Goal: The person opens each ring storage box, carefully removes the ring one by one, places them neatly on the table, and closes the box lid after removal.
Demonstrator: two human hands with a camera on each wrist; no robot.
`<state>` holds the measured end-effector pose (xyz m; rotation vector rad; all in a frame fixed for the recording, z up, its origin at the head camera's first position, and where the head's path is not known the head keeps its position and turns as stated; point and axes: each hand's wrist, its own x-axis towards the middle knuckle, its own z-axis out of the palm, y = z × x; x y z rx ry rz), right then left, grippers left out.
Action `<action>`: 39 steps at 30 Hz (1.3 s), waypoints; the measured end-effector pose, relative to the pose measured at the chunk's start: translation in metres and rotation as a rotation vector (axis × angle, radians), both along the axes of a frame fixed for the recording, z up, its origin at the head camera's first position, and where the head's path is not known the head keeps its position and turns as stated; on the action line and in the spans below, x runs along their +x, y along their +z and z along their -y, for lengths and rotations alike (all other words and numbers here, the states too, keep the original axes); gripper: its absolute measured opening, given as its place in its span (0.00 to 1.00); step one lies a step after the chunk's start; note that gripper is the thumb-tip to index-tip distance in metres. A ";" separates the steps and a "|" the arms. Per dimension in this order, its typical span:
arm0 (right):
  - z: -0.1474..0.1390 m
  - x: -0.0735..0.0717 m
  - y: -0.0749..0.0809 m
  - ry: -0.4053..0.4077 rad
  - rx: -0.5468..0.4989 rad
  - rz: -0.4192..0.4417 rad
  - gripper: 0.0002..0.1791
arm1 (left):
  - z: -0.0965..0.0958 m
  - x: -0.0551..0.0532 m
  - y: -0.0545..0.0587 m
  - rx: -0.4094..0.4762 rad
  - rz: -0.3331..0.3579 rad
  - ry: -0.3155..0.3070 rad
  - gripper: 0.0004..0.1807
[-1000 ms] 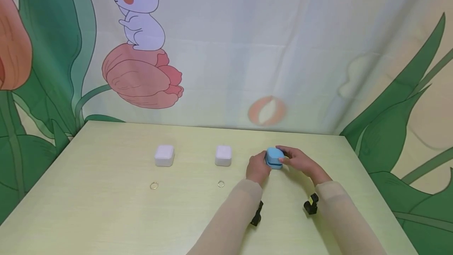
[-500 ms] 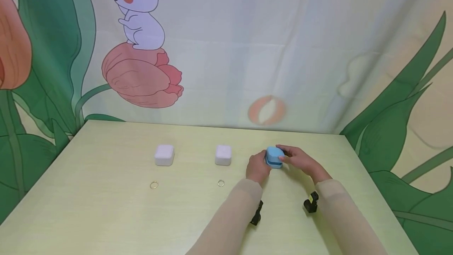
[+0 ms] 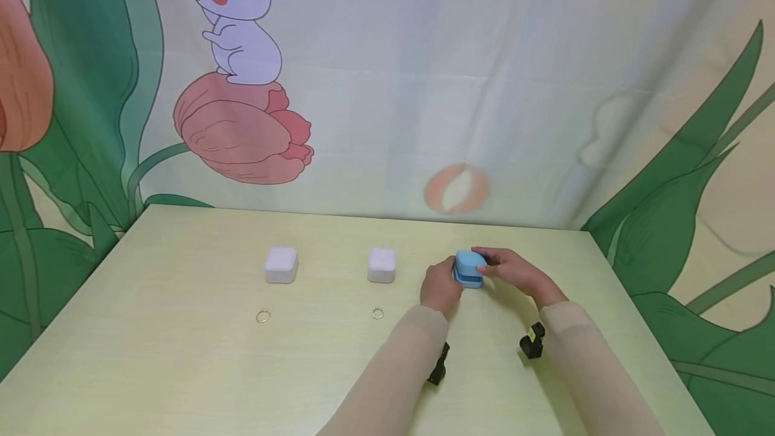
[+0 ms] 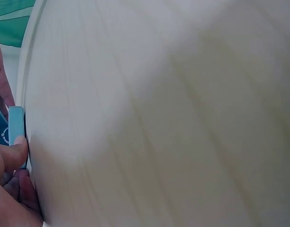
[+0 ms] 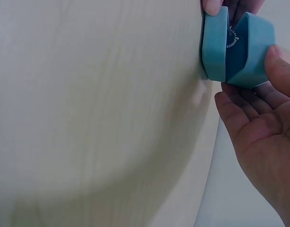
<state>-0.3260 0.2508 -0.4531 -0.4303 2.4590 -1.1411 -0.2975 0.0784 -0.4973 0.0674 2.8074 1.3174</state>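
Note:
A blue ring box (image 3: 469, 264) stands toward the back right of the table, its lid partly raised. My left hand (image 3: 440, 288) grips the lower half from the left side, thumb on the base (image 4: 16, 124) in the left wrist view. From the right, my right hand (image 3: 513, 272) holds the lid (image 5: 259, 49) between thumb and fingers. Inside the gap a sparkling ring (image 5: 233, 38) shows in the right wrist view. In the head view the box's interior is mostly hidden.
Two pale lilac boxes (image 3: 281, 265) stand to the left, both shut. In front of them lie a gold-coloured ring (image 3: 263, 316) and a smaller ring (image 3: 378, 313). A printed cloth (image 3: 375, 86) hangs behind the table (image 3: 181, 362).
Both hands stay at the blue ring box with almost no movement. The gap under its lid looks slightly wider than before.

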 end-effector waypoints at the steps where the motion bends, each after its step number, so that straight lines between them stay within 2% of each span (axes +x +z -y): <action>1: 0.000 -0.001 0.000 0.000 0.001 0.004 0.33 | 0.000 0.000 0.001 0.003 0.002 0.002 0.30; 13: -0.002 -0.005 0.001 0.011 0.016 0.021 0.33 | 0.000 0.002 0.002 -0.002 0.010 0.009 0.30; 29: -0.004 -0.009 0.009 0.072 0.026 0.051 0.33 | 0.002 0.004 0.003 -0.001 -0.040 0.000 0.29; 39: -0.010 -0.013 0.011 0.150 0.014 0.047 0.38 | 0.003 0.004 0.004 -0.017 -0.058 0.003 0.26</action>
